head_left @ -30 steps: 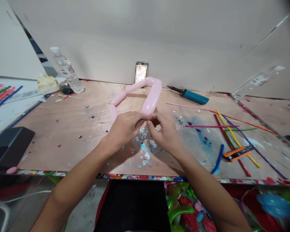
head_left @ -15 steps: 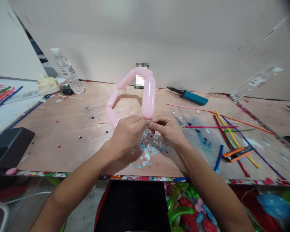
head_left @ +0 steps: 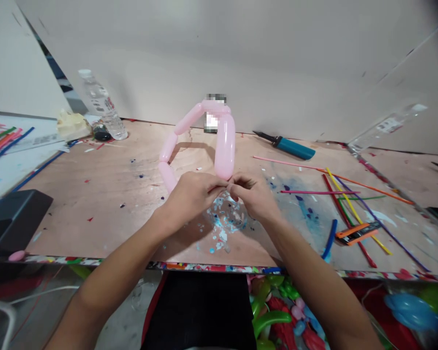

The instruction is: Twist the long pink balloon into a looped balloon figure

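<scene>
A long pink modelling balloon [head_left: 226, 146], twisted into several segments, arches above the table in an open loop. Its thick right segment comes down to the fingertips of both hands. My left hand [head_left: 191, 194] is closed in a pinch at the balloon's end, and the loop's left side passes behind it. Close against it, my right hand [head_left: 253, 197] pinches the same spot with thumb and bent fingers. The exact knot or tip between the fingers is mostly hidden.
Flat balloons [head_left: 350, 194] and an orange-black cutter [head_left: 357, 233] lie at the right, with a blue hand pump [head_left: 292, 147] behind. A water bottle [head_left: 102, 107] leans at the back left. A dark box [head_left: 18, 218] sits front left. Scraps [head_left: 222, 236] litter the table's middle.
Both hands keep their pinch at the balloon's end. The left fingers have straightened a little and shifted slightly right; the balloon loop has barely moved.
</scene>
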`<state>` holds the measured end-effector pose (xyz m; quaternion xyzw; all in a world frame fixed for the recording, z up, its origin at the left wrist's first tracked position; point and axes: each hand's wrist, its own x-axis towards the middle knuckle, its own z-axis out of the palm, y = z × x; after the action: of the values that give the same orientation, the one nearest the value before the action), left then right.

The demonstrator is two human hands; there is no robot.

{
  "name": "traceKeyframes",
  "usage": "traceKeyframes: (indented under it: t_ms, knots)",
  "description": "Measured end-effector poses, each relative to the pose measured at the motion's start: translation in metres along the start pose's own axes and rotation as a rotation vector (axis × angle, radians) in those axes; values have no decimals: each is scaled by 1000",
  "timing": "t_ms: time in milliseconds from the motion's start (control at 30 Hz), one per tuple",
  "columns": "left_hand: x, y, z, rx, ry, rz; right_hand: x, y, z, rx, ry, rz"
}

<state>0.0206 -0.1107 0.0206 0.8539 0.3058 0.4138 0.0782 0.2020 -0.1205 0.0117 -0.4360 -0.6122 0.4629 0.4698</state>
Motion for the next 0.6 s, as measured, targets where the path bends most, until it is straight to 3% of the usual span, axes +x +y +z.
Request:
traceKeyframes:
  t_ms: [167,300,433,600]
  knots:
    - [2,3,-1,40,-51,-107,-6,-6,6,-538,201,-444]
    - [4,10,-8,33,-133,-198,-8,-3,6,-716,274,-708]
    - [3,12,-10,23,-132,-207,-7,-3,7,-737,332,-768]
    - [1,11,-12,38,-138,-198,-7,-8,8,-717,312,-703]
